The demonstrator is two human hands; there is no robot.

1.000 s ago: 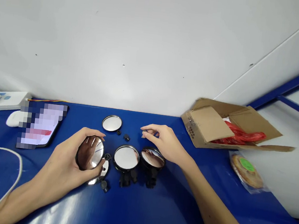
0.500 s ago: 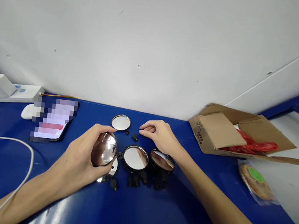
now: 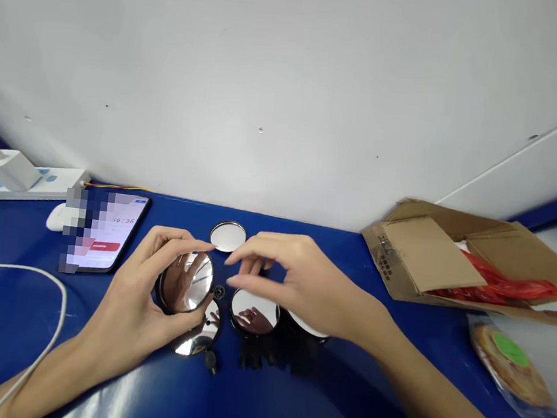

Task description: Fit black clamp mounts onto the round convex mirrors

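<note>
A round mirror (image 3: pixel 187 282) with a dark rim is gripped by its edge between the thumb and fingers of my left hand (image 3: pixel 131 289). Just to its right, my right hand (image 3: pixel 301 275) hovers with thumb and forefinger apart, nothing visible between them. Below the held mirror lies another round mirror (image 3: pixel 195 342), partly covered, with a small black fitting (image 3: pixel 211 362) beside it. A small black ring-like piece (image 3: pixel 219 292) shows at the held mirror's right edge. Under my right hand are a middle mirror (image 3: pixel 255 314) and a partly hidden right mirror (image 3: pixel 312 328). One more mirror (image 3: pixel 228 237) lies farther back.
At the left are a phone (image 3: pixel 112 234), a white case (image 3: pixel 61 216), a power strip (image 3: pixel 60 181) and a white cable (image 3: pixel 62 305) crossing my left forearm. An open cardboard box (image 3: pixel 429 253) with red plastic and a wrapped pastry (image 3: pixel 512 366) stand at the right.
My right hand has moved left and toward me, closer to the held mirror, now over the middle mirror. The view has shifted slightly. My left hand still holds its mirror.
</note>
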